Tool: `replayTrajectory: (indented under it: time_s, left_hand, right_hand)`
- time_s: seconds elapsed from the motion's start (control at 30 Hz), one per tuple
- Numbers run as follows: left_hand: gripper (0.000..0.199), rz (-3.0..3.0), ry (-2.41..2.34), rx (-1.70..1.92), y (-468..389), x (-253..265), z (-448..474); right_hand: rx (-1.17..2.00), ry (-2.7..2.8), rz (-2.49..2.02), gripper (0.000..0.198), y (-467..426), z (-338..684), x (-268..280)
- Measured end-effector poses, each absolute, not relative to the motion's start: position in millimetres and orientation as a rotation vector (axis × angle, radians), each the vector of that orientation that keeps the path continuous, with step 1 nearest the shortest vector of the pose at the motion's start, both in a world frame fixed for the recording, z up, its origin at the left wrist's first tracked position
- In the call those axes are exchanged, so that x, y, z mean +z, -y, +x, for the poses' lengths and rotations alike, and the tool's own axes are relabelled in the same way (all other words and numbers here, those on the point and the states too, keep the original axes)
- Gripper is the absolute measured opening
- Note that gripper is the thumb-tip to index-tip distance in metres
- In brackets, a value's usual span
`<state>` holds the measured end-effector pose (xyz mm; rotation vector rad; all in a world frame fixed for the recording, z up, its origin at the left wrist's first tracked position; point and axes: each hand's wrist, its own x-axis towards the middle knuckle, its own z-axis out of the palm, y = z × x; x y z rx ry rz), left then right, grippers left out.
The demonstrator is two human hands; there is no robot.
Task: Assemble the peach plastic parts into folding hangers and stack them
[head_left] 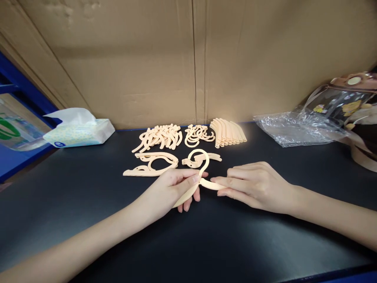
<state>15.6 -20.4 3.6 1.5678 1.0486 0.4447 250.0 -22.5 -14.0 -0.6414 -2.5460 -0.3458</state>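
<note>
A cream plastic folding hanger (209,184) is held between both hands above the dark table, its curved hook standing up at the joint. My left hand (173,186) is closed round the joint and the left arm, thumb on top. The fingers of my right hand (256,186) pinch the outer end of the right arm, hiding its tip. Just behind my left hand lies a folded hanger (140,171) with its two arms side by side. Behind the held hook rest a few loose cream pieces (215,157), partly covered by it.
At the back lie a pile of curved arm pieces (161,137), a cluster of hooks (197,135) and a neat stack of arm pieces (228,133). A tissue pack (84,133) stands left; clear plastic wrapping (294,127) and a transparent bag (338,100) lie right. Cardboard (132,59) walls the back.
</note>
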Motion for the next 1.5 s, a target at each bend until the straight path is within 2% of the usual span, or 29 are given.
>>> replayTrajectory:
  time_s: [0.27,0.53,0.67,0.9,1.17,1.3,1.5]
  left_hand:
    - [0.031,1.544,-0.984,0.422,21,7,14]
    - [0.029,1.395,-0.863,0.415,14,1,10]
    - [0.026,1.364,-0.864,0.456,16,0,12]
    - [0.026,1.315,-1.012,0.619,28,3,25]
    - [0.023,1.335,-1.028,0.556,33,8,30]
    - [0.026,1.460,-1.085,0.520,36,12,33]
    - [0.027,1.567,-1.129,0.488,39,16,35]
  right_hand:
    - [-0.247,2.577,-0.643,0.027,21,250,-12]
    - [-0.388,2.495,-0.577,0.019,27,249,-13]
    - [-0.342,2.503,-0.619,0.019,24,249,-13]
    - [0.106,2.448,-0.865,0.008,26,237,-12]
    - [0.729,2.257,-1.213,0.019,35,227,-7]
    - [0.678,2.287,-1.199,0.020,37,228,-5]
    - [0.385,2.391,-1.061,0.016,41,233,-6]
